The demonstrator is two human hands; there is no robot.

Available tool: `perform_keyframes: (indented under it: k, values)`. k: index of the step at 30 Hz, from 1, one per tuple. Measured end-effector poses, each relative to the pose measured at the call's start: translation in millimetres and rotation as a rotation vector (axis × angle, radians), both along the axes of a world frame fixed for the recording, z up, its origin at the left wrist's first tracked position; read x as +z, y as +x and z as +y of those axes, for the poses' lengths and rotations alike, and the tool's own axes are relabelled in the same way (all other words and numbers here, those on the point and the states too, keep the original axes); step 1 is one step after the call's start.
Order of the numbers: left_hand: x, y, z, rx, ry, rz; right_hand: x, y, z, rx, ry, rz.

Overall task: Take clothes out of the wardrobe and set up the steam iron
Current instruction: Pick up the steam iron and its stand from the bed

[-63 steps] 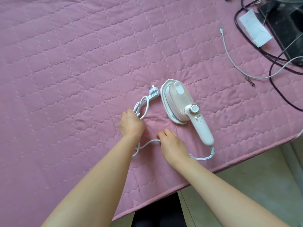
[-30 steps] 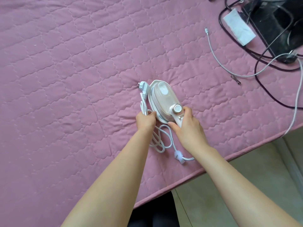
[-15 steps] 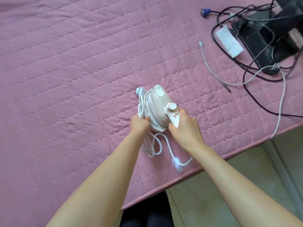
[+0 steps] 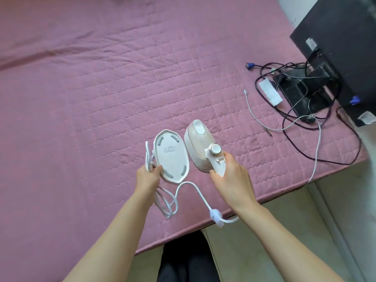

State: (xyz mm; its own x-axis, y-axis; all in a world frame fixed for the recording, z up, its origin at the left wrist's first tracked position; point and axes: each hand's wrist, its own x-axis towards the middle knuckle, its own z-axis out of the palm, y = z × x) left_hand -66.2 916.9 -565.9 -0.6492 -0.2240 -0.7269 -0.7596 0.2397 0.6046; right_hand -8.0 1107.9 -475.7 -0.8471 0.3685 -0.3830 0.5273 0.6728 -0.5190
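Pink quilted bed [image 4: 101,98] lies under everything I see. The steam iron [image 4: 198,147] is over it, its handle gripped in my right hand [image 4: 232,180]. Just left of it, my left hand [image 4: 147,180] holds the white base [image 4: 171,155] and a bunch of cord [image 4: 187,182]. Far right lie black cables [image 4: 295,123].

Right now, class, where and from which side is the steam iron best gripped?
Grip the steam iron by its slim handle below the dial, coming from the near right: it points toward the person, the body is bulbous, and the base plate crowds its left.
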Motion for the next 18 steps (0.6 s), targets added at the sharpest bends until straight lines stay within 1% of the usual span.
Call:
perform_keyframes:
  k: [3, 11, 18]
  values:
    - [43, 15, -26, 0.029, 0.007, 0.06, 36, 7, -16, 0.03, -0.002, 0.039]
    - [140, 67, -75, 0.21, 0.008, 0.171, 115, 26, -49, 0.2, -0.03, 0.116]
    - [199, 131, -85, 0.426, -0.043, 0.258, 155, 42, -60, 0.417, -0.065, 0.184]
